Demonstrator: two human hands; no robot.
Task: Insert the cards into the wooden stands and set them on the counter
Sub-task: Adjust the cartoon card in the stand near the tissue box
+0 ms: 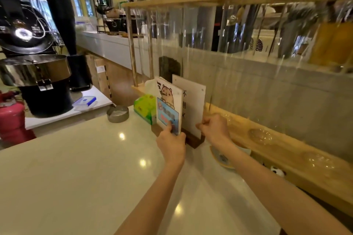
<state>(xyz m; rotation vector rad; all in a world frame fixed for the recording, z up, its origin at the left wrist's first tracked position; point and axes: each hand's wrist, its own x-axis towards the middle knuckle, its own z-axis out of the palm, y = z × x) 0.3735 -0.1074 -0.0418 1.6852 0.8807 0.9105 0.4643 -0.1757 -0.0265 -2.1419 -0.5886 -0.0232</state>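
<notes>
1. Pale cream stone-like desk [76, 168]: smooth, glossy, mirrors ceiling lights.
2. Dark brown wooden stand [193, 142]: matt.
3. White tiger-print card [169, 105]: smooth, slight sheen.
4. Round grey metal dish [117, 113]: dull.
5. Green plastic-wrapped tissue pack [144, 108]: shiny.

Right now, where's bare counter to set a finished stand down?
The counter is bare left of the left hand, from the metal ashtray to the near edge. It is crowded ahead: green tissue pack, cartoon card, white card in its wooden stand. A saucer lies under the right hand.
</notes>
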